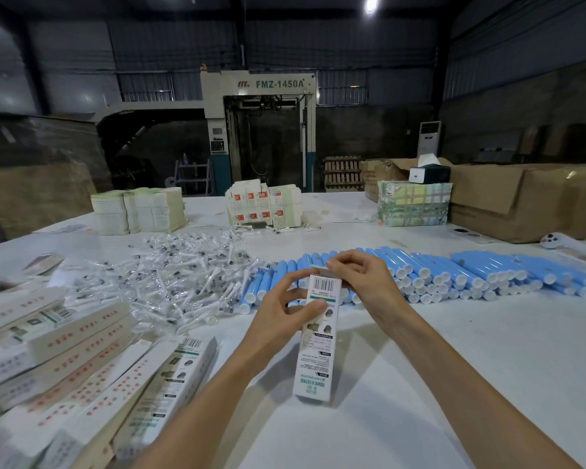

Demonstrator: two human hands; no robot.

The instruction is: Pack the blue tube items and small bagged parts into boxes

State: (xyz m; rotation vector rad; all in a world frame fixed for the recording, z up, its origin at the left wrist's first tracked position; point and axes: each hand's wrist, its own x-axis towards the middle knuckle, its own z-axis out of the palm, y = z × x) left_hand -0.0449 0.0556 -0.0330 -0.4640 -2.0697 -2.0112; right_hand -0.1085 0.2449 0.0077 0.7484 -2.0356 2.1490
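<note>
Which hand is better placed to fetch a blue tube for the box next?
Right. The left hand grips the box, holding it up; the right hand only pinches its top flap, close beside the blue tubes.

We record the box (315, 336) as printed paperboard, smooth with a faint sheen. The blue tubes (420, 269) are smooth, semi-gloss plastic with white caps. The bagged parts (170, 275) lie in clear, crinkled, glossy film. The bench (454, 367) top is white, smooth and largely matt. The shipping cartons (521, 198) are brown, matt cardboard.
</note>
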